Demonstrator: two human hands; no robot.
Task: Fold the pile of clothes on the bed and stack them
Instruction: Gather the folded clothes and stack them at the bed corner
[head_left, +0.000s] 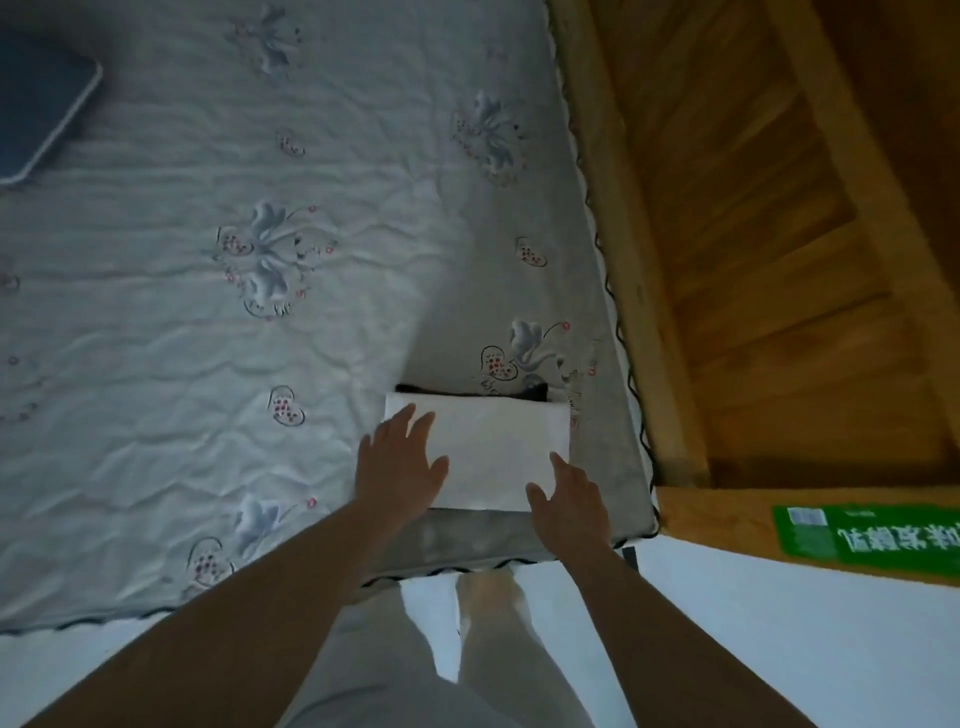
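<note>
Cloth folded into a flat white rectangle (483, 452) lies near the bed's (156, 338) right front corner, on top of a dark garment (537, 391) whose edge peeks out at the far side. The quilted bedspread is pale, wrinkled and printed with flowers. The left hand (397, 465) rests flat on the white piece's near-left part, fingers straight and spread, its grip open. The right hand (569, 501) is open too, fingers relaxed at the near-right corner. A wooden frame (623, 260) borders the bed's right edge. Leftward the bedspread stretches wide, with a dark flat rounded-corner object (41, 98) far off.
</note>
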